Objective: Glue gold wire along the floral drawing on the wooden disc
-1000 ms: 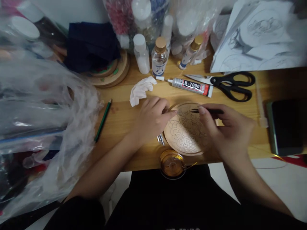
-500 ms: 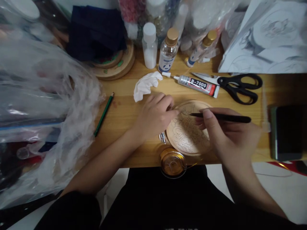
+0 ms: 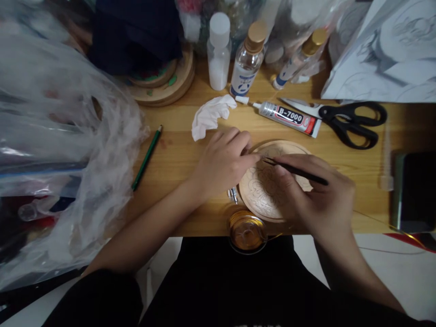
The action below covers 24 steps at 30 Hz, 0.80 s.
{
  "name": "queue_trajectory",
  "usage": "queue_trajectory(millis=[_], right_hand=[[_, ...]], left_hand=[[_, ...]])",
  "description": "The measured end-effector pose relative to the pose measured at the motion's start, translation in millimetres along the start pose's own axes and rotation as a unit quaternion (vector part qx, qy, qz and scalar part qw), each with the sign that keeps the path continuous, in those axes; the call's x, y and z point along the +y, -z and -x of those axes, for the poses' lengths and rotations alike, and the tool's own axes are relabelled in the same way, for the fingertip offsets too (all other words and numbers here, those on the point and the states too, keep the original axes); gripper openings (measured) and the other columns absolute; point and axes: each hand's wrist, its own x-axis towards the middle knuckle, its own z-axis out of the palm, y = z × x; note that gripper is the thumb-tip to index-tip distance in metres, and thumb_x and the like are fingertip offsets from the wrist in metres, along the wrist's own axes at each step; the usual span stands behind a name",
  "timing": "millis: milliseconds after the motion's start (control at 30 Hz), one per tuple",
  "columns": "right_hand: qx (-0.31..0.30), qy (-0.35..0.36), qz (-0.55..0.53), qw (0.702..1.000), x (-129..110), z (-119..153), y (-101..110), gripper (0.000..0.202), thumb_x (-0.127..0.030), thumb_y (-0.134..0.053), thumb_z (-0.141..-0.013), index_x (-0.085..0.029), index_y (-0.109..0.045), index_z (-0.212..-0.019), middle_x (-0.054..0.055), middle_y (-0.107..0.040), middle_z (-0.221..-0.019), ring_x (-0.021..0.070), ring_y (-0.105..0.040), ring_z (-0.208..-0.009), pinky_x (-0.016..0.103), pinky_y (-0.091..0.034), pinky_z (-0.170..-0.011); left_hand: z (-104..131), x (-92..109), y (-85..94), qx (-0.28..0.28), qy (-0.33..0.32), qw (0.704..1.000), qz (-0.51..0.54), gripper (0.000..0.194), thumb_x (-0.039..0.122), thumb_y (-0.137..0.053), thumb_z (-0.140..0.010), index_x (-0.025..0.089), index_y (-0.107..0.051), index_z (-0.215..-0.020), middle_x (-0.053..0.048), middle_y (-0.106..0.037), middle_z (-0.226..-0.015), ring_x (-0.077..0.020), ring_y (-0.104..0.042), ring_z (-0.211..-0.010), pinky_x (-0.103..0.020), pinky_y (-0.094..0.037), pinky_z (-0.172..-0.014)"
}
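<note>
A round wooden disc [image 3: 255,195] with a line-drawn floral pattern lies on the desk in front of me. My right hand [image 3: 316,195] grips black tweezers [image 3: 303,173], their slightly parted tips above the disc's upper left part. Close by, my left hand [image 3: 226,163] rests at the disc's left edge with its fingers curled and pinched together. Whatever sits in that pinch is too small to make out. Below the disc, a clear spool of gold wire [image 3: 247,231] overhangs the desk's front edge. Small silvery pieces [image 3: 233,195] lie between the spool and my left hand.
Behind the disc are a B-7000 glue tube [image 3: 289,119], black-handled scissors [image 3: 354,122], crumpled tissue [image 3: 213,116] and bottles [image 3: 247,63]. A green pencil [image 3: 147,157] and plastic bags [image 3: 68,159] are at left. A phone [image 3: 415,190] lies at right.
My right hand has moved left with the tweezers, bringing their tips near my left fingertips and tilting the shaft. The view has shifted slightly; my left hand stays at the disc's edge.
</note>
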Motion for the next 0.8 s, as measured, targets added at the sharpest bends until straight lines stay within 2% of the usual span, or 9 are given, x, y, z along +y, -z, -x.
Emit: queue_trajectory(millis=[167, 400, 600, 800], right_hand=[[-0.007, -0.015, 0.015, 1.0, 4.7, -1.1, 1.2, 0.021, -0.022, -0.068, -0.087, -0.027, -0.073, -0.107, 0.001, -0.077, -0.105, 0.0181, -0.074, -0.094, 0.032, -0.062, -0.083], [-0.051, 0.023, 0.023, 0.998, 8.9, -12.3, 8.2, 0.014, -0.019, -0.067, -0.088, -0.023, -0.074, -0.1, 0.0, -0.078, -0.099, 0.0161, -0.074, -0.094, 0.027, -0.06, -0.083], [-0.097, 0.044, -0.011, 0.994, 7.7, -23.3, 14.0, 0.017, -0.018, -0.066, -0.089, -0.027, -0.074, -0.101, -0.003, -0.078, -0.102, 0.0149, -0.075, -0.095, 0.025, -0.062, -0.082], [-0.136, 0.107, -0.001, 0.985, 11.1, -33.7, 20.9, 0.014, -0.015, -0.066, -0.089, -0.019, -0.073, -0.1, 0.001, -0.078, -0.104, 0.0103, -0.074, -0.098, 0.016, -0.06, -0.084]], left_hand=[[0.3, -0.3, -1.0, -0.008, 0.004, 1.0, 0.012, 0.035, 0.027, -0.041, -0.104, 0.022, -0.071, -0.088, -0.002, -0.054, -0.088, -0.0179, -0.045, -0.088, -0.034, -0.032, -0.073], [-0.7, 0.7, 0.5, -0.018, 0.013, 1.0, 0.004, 0.031, 0.026, -0.046, -0.102, 0.023, -0.071, -0.084, -0.002, -0.056, -0.088, -0.0181, -0.047, -0.089, -0.034, -0.034, -0.073], [-0.6, 0.6, -0.4, -0.016, 0.014, 1.0, -0.003, 0.03, 0.027, -0.047, -0.102, 0.023, -0.07, -0.082, -0.001, -0.056, -0.089, -0.0181, -0.047, -0.088, -0.034, -0.034, -0.073], [-0.6, 0.9, 0.0, -0.047, 0.023, 0.999, -0.001, 0.032, 0.026, -0.043, -0.102, 0.021, -0.068, -0.083, -0.002, -0.055, -0.093, -0.0184, -0.047, -0.092, -0.035, -0.036, -0.076]])
